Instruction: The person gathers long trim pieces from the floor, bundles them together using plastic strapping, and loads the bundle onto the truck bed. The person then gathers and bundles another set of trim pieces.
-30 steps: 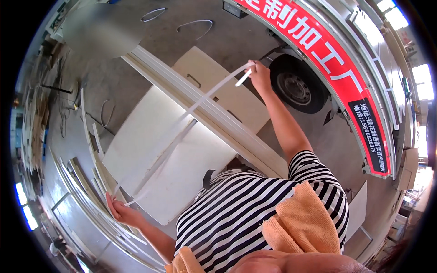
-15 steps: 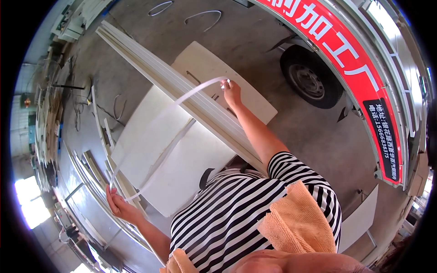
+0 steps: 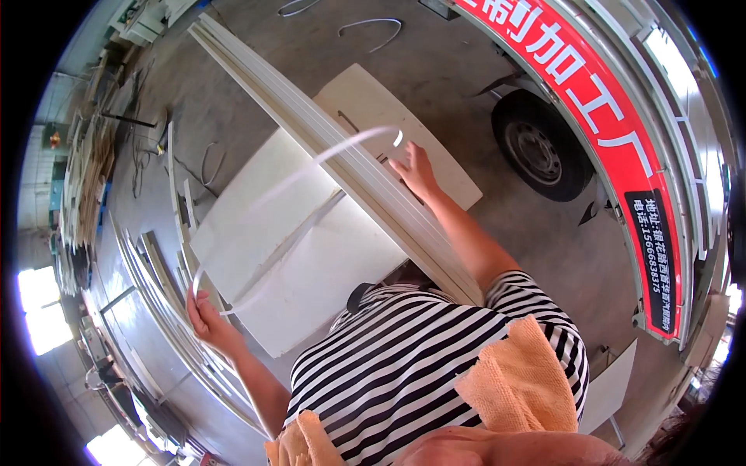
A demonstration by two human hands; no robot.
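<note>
A thin, flexible white strip point(image 3: 343, 147) arcs through the air over the long pale profiles point(image 3: 299, 109). My left hand point(image 3: 210, 320) is closed on it at the lower left, where the strip bends back on itself in a loop. The strip's far end hangs loose a little beyond my right hand point(image 3: 417, 172). That hand is open, fingers spread, with a small gap between it and the strip. Parts of the strip blur with motion against the white panels point(image 3: 249, 202) beneath.
A cream board point(image 3: 435, 147) lies beyond the profiles. A vehicle wheel point(image 3: 540, 145) and a red signboard point(image 3: 579, 78) stand at the right. More long strips point(image 3: 167, 311) lie at the left, and bent strips point(image 3: 377, 31) rest on the far floor.
My right hand has let go of the strip's end and moved slightly right and nearer, its fingers opening. The left hand keeps its hold. The whole view has shifted a little.
</note>
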